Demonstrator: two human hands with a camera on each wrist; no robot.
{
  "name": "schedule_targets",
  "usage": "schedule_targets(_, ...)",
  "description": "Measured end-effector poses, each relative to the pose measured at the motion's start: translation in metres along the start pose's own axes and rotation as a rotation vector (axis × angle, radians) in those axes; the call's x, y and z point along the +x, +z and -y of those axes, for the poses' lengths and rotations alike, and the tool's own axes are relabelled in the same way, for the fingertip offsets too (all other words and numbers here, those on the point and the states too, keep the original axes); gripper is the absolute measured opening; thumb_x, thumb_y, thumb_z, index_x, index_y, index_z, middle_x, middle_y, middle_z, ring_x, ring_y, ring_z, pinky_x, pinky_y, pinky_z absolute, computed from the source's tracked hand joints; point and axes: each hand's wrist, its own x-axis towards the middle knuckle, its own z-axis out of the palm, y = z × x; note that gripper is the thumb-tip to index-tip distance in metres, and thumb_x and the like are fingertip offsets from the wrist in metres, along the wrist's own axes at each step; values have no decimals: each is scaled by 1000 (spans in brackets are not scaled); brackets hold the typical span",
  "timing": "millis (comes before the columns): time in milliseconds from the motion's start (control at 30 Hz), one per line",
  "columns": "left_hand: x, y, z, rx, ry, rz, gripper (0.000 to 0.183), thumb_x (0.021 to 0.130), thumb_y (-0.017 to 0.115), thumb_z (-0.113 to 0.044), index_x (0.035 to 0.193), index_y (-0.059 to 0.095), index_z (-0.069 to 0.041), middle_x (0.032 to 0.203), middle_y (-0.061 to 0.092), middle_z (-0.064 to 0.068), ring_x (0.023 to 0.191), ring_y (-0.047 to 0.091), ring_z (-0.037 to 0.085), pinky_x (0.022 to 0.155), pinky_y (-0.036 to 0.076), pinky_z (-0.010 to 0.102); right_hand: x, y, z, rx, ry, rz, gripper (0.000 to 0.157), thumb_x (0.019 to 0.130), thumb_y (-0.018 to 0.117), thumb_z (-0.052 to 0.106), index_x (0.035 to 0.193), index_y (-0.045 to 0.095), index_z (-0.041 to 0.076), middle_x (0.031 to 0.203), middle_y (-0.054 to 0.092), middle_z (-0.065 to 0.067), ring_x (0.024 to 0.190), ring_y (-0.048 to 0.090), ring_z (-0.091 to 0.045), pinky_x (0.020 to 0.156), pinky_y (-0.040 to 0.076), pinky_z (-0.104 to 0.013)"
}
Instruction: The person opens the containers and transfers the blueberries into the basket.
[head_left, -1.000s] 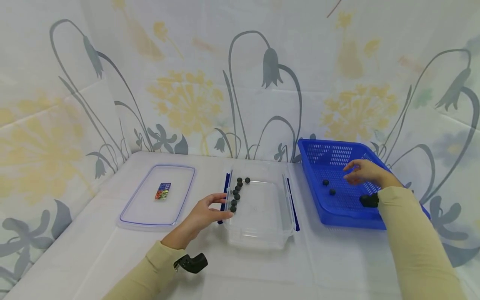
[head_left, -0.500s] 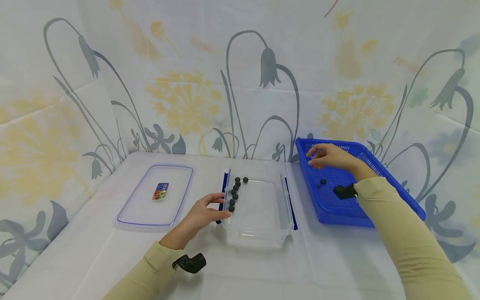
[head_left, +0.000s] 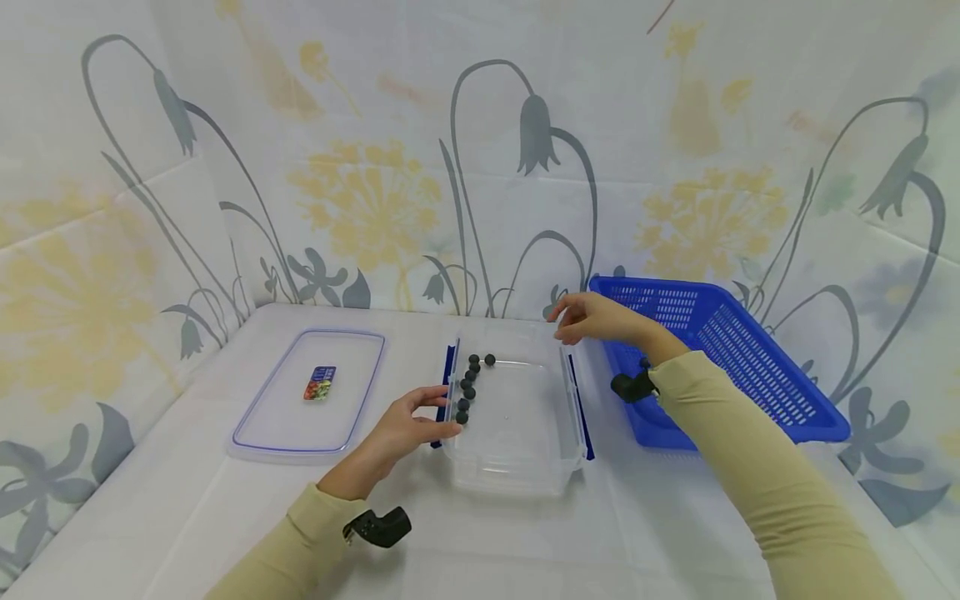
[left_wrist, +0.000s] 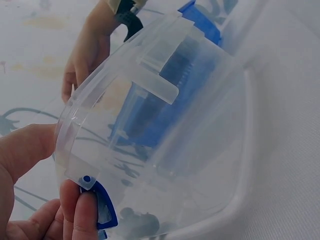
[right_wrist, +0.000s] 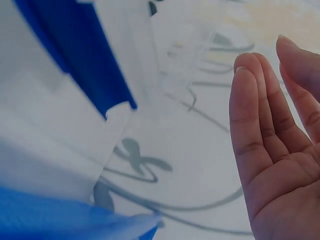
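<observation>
A clear plastic food box with blue side clips stands at the centre of the table. Several dark balls form a crooked row along its left inside. My left hand grips the box's left side, thumb at the rim. In the left wrist view its fingers curl by a blue clip. My right hand hovers over the box's far right corner, beside the blue basket. In the right wrist view, several of its fingers are straight, and no object shows between thumb and fingers.
On the left lies a clear lid with a blue rim and a small printed label. One dark ball shows in the basket behind the right wrist camera. A flower-printed cloth hangs at the back.
My right hand has moved left from over the blue basket to the box's far right corner. The left hand stays on the box, and the row of balls looks the same.
</observation>
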Motion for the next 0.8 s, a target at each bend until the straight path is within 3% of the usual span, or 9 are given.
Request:
schedule_targets(500,-2,0,-2,-5,1,1,63,77,77,-18,133,49,-14,125,52,6,94,55,22,87,41,45,38,53,31,50,-61,110,25,88,63,9,112,57,3,87,65,-10,79,61,-22,78,50,-37)
schedule_targets(667,-1,0,-1,-17,-4,-4,61,78,76,-16,133,50,-15,124,52,5,91,56,21,85,42,44,51,74,35,47,-38,156,23,87,64,7,110,59,5,88,65,-12,79,60,-22,81,49,-41)
schedule_targets(800,0,0,-1,-38,2,4,61,78,76,-15,132,50,-14,123,52,5,88,57,20,83,42,41,59,88,32,74,-36,180,24,86,64,4,110,59,2,87,65,-12,79,61,-21,80,50,-37)
